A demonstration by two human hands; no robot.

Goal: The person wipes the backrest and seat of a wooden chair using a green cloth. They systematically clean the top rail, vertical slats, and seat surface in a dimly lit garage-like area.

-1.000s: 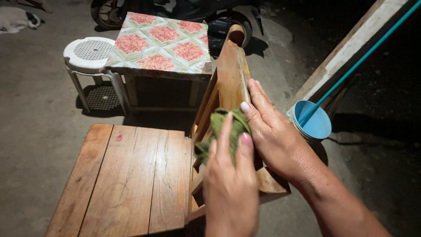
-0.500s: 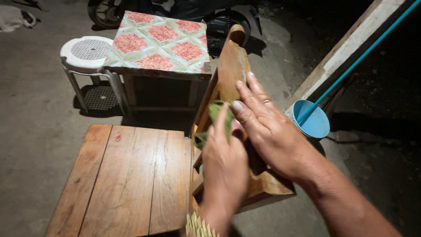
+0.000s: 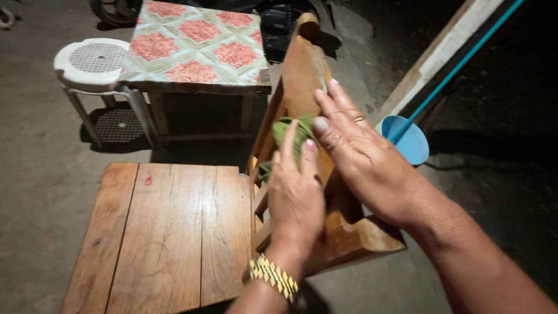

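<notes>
Concrete floor, dim. Left hand [image 3: 295, 195] presses a crumpled green cloth [image 3: 289, 137] against the brown wooden chair back [image 3: 303, 72]; right hand [image 3: 363, 160] lies open, flat, steadying it. Wiping appears underway; next stroke needs continued bracing.

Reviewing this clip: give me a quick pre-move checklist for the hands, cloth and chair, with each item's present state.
1. Left hand presses the green cloth on the chair back: ok.
2. Right hand rests flat on the chair back: ok.
3. Wooden seat bare of loose things: ok.
4. Blue bucket apart from the hands: ok.
5. Chair legs steady on the floor: cannot tell.
</notes>
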